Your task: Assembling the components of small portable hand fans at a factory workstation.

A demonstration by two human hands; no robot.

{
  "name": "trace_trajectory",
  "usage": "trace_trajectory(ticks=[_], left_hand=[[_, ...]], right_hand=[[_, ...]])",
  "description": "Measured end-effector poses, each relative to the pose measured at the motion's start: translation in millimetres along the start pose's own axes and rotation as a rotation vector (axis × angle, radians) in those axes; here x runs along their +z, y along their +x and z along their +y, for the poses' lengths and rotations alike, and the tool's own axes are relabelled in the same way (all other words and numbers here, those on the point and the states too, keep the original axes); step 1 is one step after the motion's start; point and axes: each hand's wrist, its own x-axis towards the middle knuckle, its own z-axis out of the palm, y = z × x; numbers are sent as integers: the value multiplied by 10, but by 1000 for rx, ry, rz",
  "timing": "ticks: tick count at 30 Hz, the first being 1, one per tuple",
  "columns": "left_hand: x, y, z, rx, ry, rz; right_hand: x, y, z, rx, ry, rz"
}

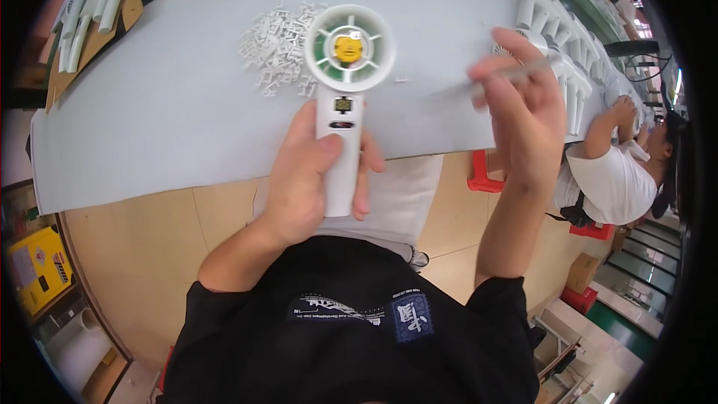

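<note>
Handheld fan (pixel 348 116): white and glossy, front turned up to me, its round head pointing away, held over the tabletop's (pixel 164 127) near edge so the handle's lower end overhangs it.
Fan head: a thick white ring (pixel 313 49) with spokes running to a pale inner circle, a yellow cartoon-like hub (pixel 348 49) in the middle, greenish patches between the spokes.
Handle front: a small dark display (pixel 343 105) with yellowish segments, and just below it a dark oval button (pixel 342 125).
My left hand (pixel 299 183): wrapped round the handle, thumb on the front, fingertips showing past the other side.
My right hand (pixel 532 108): raised to the right, well apart from the fan, pinching a slim grey rod (pixel 523 70).
Blur: my right fingers and the rod are smeared, so I cannot tell what kind of tool it is.
Hidden: the fan's back and most of my left fingers.
Small white clips (pixel 277 49): a loose heap behind the fan head, which covers its right edge; one stray clip (pixel 401 79) lies to the right.
White fan bodies (pixel 572 97): rowed along the right, partly blocked by my right hand.
Cardboard tray (pixel 132 11): far left, holding more white fan parts (pixel 112 0), cut by the dark rim.
Co-worker (pixel 617 183): right side, white shirt, hands (pixel 622 114) on something I can't make out.
Red plastic item (pixel 485 177): beyond the tabletop's near edge, partly covered.
</note>
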Motion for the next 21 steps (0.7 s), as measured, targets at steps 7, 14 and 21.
trace_trajectory(ticks=[7,14,21], left_hand=[[173,-12,124,-24,68,-41],[157,-57,115,-24,36,-86],[149,-89,122,-49,24,-96]], right_hand=[[423,-586,64,-263,235,22],[475,-615,9,-368,106,38],[512,-655,-43,-397,-280,-7]])
